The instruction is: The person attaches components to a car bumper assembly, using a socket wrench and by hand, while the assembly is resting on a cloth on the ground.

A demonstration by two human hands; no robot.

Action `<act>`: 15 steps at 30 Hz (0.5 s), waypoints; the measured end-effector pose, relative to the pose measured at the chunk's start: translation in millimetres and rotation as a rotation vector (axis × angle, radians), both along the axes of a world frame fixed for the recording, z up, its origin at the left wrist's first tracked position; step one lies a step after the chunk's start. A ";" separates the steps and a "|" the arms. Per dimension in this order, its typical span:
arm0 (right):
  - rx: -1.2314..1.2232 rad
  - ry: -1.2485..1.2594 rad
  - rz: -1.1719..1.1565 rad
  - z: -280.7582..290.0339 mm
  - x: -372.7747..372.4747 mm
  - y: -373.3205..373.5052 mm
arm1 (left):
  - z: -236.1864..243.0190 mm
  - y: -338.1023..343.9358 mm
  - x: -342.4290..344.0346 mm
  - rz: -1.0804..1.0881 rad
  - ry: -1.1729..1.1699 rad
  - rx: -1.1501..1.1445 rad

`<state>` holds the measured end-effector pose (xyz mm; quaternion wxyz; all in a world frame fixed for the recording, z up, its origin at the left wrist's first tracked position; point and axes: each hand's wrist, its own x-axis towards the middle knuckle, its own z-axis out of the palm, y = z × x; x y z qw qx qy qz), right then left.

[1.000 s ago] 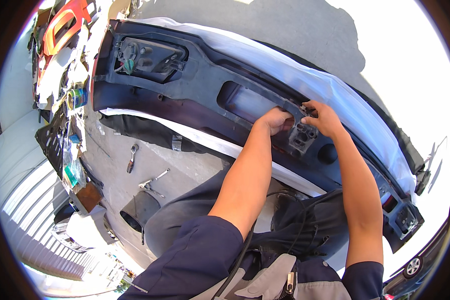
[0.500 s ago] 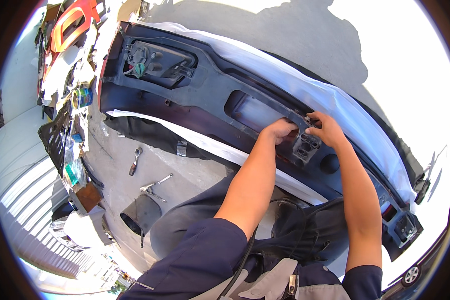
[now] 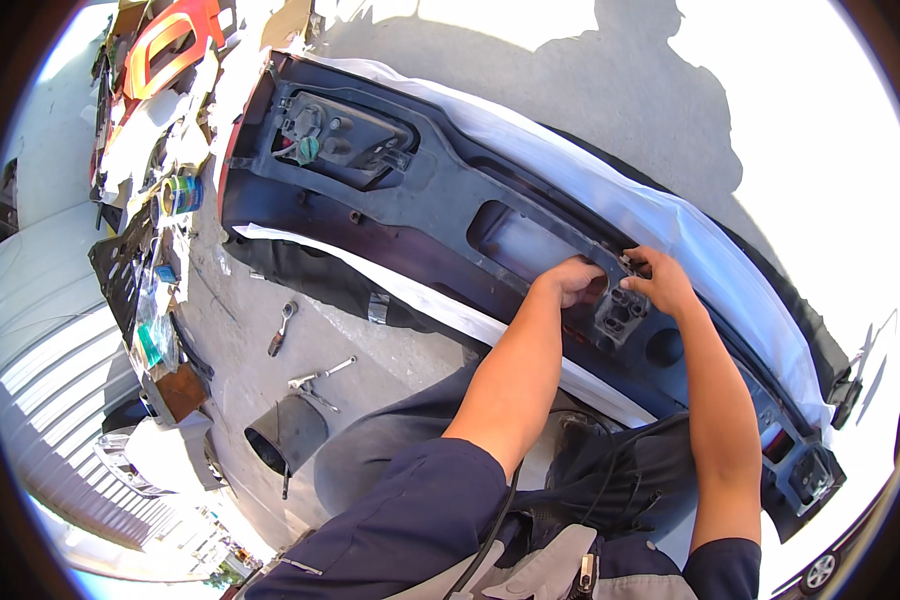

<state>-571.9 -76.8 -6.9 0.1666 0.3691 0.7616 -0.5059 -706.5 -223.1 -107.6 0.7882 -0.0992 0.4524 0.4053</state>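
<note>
Across from the kneeling person lies a long, bowed, black-and-dark-red vehicle bumper [image 3: 440, 185], its inner, hollow side turned up. Its long axis slants from the person's far left to their near right; the red-edged end points away to the left, the other comes in close by the right elbow. It rests on a shiny white sheet [image 3: 635, 185] spread over black padded cloth [image 3: 315, 283].

The bare left hand [image 3: 577, 280] curls its fingers down past the right end of the oblong opening [image 3: 520, 238]; its fingertips are hidden, so I can't tell whether they grasp anything. Just beside it, the bare right hand [image 3: 662, 285] bends thumb and forefinger to a dark, holed bracket [image 3: 620, 318]; whether they pinch something there I can't make out.

A black lamp housing [image 3: 355, 135] sits in the far-left end. On the concrete, a dark-handled ratchet [image 3: 282, 330] lies well apart.
</note>
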 end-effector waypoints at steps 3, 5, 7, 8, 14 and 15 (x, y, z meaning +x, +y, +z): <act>-0.003 0.002 -0.006 2.7 -2.9 -1.2 | -3.5 0.2 -1.2 -0.008 -0.040 -0.003; -0.007 0.001 0.002 4.5 -7.0 -2.6 | -7.5 -4.8 -0.6 -0.004 0.012 0.001; -0.008 -0.009 0.003 4.4 -7.6 -2.0 | -6.0 -5.2 -0.2 0.001 0.082 0.008; -0.014 -0.010 -0.009 3.7 -5.5 -1.1 | -2.3 -2.6 1.2 0.009 0.069 -0.004; 0.020 -0.026 0.001 5.2 -0.2 0.5 | 4.8 3.6 -0.7 0.019 -0.051 -0.008; 0.029 -0.024 0.003 6.1 0.4 1.2 | 3.7 4.3 2.6 0.013 -0.013 -0.001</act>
